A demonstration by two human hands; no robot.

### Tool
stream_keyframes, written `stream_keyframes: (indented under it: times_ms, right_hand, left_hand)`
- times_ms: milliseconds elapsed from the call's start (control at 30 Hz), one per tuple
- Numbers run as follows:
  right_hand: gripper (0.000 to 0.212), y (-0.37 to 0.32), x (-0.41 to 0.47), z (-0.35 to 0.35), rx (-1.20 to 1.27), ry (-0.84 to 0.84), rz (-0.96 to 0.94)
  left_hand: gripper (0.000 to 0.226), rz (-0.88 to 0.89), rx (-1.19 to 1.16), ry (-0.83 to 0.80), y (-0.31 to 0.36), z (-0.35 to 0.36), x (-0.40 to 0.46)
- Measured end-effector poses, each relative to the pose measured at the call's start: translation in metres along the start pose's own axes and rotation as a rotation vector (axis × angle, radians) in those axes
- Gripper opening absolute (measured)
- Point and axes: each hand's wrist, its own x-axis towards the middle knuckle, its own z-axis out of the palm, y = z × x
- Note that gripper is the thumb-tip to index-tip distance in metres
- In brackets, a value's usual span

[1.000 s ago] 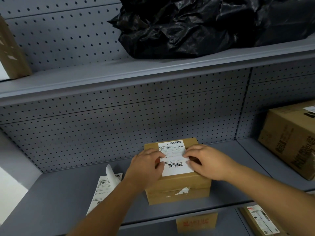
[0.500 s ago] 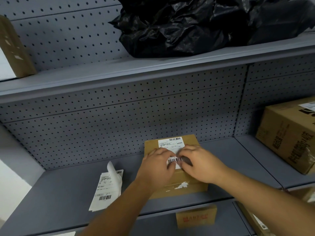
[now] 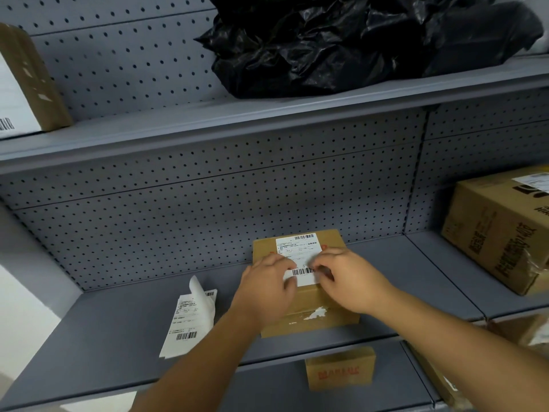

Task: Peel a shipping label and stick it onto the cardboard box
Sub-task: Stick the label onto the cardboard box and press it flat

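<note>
A small brown box (image 3: 306,304) sits on a gray shelf (image 3: 118,331), near the middle and close to the front edge. A white label (image 3: 298,254) lies flat on the top of the box. It has a bar code at the far end and another bar code nearer the front, and its near end hangs a little past the top edge of the box. The left hand (image 3: 267,288) rests on the left side of the box with its fingers pressing down on the label. It is flat and is not gripping anything. The right hand (image 3: 347,278) rests on the right side of the box with its fingertips bent down onto the label, very close to the left hand. It is pressing too, not gripping. To the left of the box, a sheet of labels (image 3: 190,322) lies on the shelf with its far corner curled up. A bigger brown box (image 3: 499,227) sits far off to the right. On the shelf above, a crumpled black bag (image 3: 356,40) sits on the right and a box with a white side (image 3: 26,84) on the left. Another little box (image 3: 340,367) sits on the shelf below.
</note>
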Motion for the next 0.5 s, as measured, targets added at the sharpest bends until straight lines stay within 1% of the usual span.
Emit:
stream_keyframes:
  times_ms: [167, 500]
  right_hand:
    - [0.017, -0.011, -0.003, 0.011, 0.042, 0.030, 0.027]
    - [0.012, 0.008, -0.022, -0.015, -0.017, 0.060, 0.131]
  left_hand:
    - [0.032, 0.001, -0.023, 0.001, 0.014, 0.011, 0.000]
    - [0.031, -0.011, -0.024, 0.061, -0.023, -0.006, -0.021]
